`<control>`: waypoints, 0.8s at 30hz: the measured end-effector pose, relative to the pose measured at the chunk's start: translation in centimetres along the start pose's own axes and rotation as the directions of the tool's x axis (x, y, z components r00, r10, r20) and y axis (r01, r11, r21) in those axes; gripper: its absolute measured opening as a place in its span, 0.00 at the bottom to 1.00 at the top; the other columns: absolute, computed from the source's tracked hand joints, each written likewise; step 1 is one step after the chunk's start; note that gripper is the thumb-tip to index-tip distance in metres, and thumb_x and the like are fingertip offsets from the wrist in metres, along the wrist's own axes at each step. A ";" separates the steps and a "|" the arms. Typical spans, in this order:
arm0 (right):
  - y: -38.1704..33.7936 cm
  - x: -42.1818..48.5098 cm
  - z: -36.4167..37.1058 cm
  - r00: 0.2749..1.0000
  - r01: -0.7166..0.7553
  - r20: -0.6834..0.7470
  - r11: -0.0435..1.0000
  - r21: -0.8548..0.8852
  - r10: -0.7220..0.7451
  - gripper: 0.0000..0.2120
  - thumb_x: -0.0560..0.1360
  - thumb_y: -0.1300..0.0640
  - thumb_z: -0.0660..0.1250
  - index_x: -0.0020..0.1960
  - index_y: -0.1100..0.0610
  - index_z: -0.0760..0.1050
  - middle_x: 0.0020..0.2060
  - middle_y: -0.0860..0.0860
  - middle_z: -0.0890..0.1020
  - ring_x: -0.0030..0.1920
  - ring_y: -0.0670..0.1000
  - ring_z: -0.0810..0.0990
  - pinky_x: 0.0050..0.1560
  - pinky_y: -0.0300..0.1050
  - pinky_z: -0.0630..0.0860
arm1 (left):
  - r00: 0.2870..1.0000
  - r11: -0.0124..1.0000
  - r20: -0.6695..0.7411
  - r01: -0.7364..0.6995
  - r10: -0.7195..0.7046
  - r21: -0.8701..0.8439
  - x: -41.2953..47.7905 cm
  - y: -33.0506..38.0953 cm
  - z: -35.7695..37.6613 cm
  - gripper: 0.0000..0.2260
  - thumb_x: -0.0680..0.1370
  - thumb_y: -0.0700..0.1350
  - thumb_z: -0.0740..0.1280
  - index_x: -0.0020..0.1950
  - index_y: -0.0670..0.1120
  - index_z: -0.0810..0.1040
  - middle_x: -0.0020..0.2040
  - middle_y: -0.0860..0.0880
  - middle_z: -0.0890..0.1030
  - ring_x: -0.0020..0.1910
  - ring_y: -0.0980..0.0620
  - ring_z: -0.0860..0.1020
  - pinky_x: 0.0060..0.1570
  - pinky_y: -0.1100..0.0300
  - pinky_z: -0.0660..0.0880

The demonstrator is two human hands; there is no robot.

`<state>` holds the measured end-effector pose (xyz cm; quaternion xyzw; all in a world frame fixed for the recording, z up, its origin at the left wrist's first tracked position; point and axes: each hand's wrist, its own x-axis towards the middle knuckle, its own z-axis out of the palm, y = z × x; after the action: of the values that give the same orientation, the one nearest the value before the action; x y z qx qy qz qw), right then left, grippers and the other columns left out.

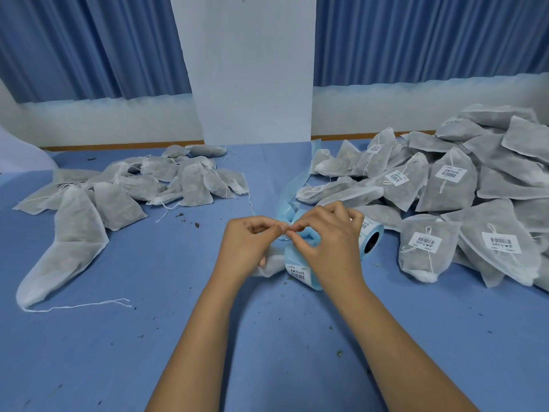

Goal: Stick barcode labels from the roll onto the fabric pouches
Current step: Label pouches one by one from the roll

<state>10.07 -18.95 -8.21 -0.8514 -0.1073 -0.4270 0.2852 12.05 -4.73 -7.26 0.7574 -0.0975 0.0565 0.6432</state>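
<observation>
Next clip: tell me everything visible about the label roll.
The label roll lies on its side on the blue table, dark hollow core showing, partly hidden behind the right hand. Its pale blue backing strip, carrying white barcode labels, loops forward; the left hand and right hand pinch it above.

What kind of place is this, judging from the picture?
Probably a small packing workroom: unlabelled fabric pouches heaped on a blue table, a barcode label roll, and labelled pouches piled on the right.

Blue pleated curtains point(89, 46) hang across the upper left and upper right of the frame, split by a white pillar point(249, 69) at center. Below them runs a white wall point(113, 120). A wooden strip point(124, 146) edges the far side of the blue-covered table point(89, 352).
</observation>
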 end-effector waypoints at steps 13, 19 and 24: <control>0.4 0.5 -0.6 0.961 -0.264 0.134 0.944 0.197 0.241 0.06 0.72 0.62 0.70 0.38 0.54 0.77 0.36 0.40 0.76 0.45 0.48 0.72 0.55 0.34 0.55 | 0.983 0.999 0.175 -0.049 0.052 -0.019 0.0 -0.1 -0.2 0.14 0.79 0.38 0.66 0.46 0.56 0.86 0.32 0.51 0.80 0.21 0.57 0.61 0.22 0.68 0.61; 0.5 0.6 -1.0 0.920 -0.392 0.153 0.848 0.358 0.361 0.08 0.73 0.62 0.69 0.37 0.54 0.77 0.34 0.39 0.76 0.44 0.46 0.71 0.54 0.41 0.64 | 0.957 0.997 0.284 -0.037 0.056 -0.073 0.1 -0.5 -0.6 0.22 0.81 0.31 0.57 0.55 0.55 0.83 0.27 0.54 0.67 0.24 0.59 0.60 0.24 0.69 0.59; 0.5 0.8 -1.3 0.858 -0.505 0.211 0.693 0.514 0.469 0.11 0.73 0.63 0.68 0.35 0.51 0.77 0.36 0.43 0.79 0.45 0.48 0.73 0.51 0.38 0.68 | 0.933 0.997 0.352 -0.052 0.072 -0.065 0.2 -0.3 -0.7 0.24 0.81 0.31 0.55 0.62 0.56 0.80 0.29 0.52 0.62 0.26 0.57 0.60 0.26 0.69 0.59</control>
<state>9.91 -20.17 -7.22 -0.7424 -0.0056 -0.2595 0.6176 12.32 -4.04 -7.43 0.7338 -0.2371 -0.0632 0.6335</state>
